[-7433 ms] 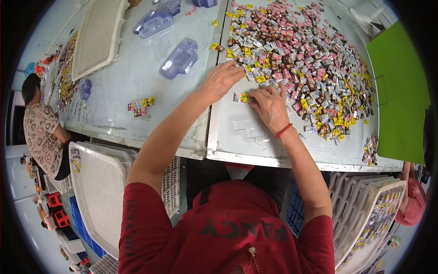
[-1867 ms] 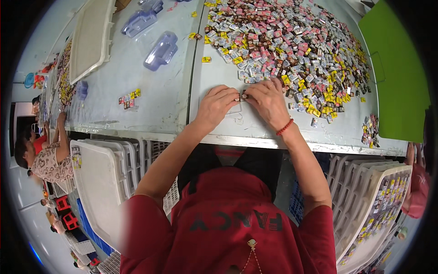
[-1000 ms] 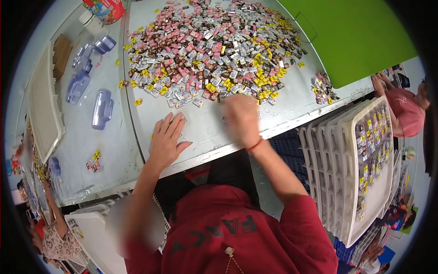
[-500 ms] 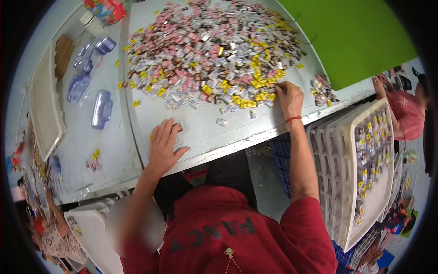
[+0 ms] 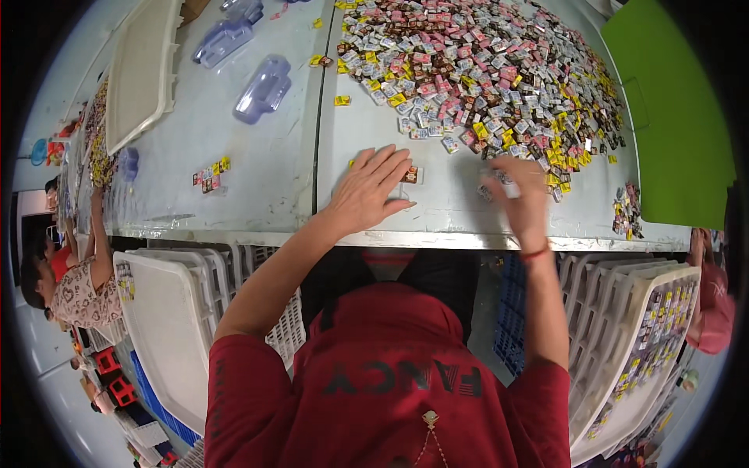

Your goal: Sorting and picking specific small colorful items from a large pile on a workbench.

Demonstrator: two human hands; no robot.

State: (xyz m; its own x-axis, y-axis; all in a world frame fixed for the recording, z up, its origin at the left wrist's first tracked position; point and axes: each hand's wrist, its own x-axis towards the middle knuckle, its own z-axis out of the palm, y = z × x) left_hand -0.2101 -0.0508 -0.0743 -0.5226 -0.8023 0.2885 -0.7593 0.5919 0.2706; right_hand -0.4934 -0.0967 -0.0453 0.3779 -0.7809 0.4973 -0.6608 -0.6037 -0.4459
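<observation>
My left hand (image 5: 371, 189) lies flat near the table's front edge, fingers stretched out, partly covering a few small packs. A brown pack (image 5: 409, 175) shows beside its fingertips; what lies under the palm is hidden. My right hand (image 5: 521, 195), smeared by motion, hovers at the near side of the heap. Whitish small packs (image 5: 505, 187) show between its thumb and fingers, but I cannot tell whether they are held or lie on the table. Beyond both hands spreads a big heap of small wrapped packs (image 5: 476, 78) in pink, brown, white and yellow.
Clear bluish plastic trays (image 5: 264, 90) and a small cluster of packs (image 5: 211, 175) lie left of the table seam. A green board (image 5: 686, 125) borders the right. Stacked white crates (image 5: 168, 327) stand below the edge on both sides. A person (image 5: 74, 273) works at the far left.
The view has swung, so the table sits further right. My right hand has left the heap's yellow-packed edge and come closer to my left hand, which stays over the same spot.
</observation>
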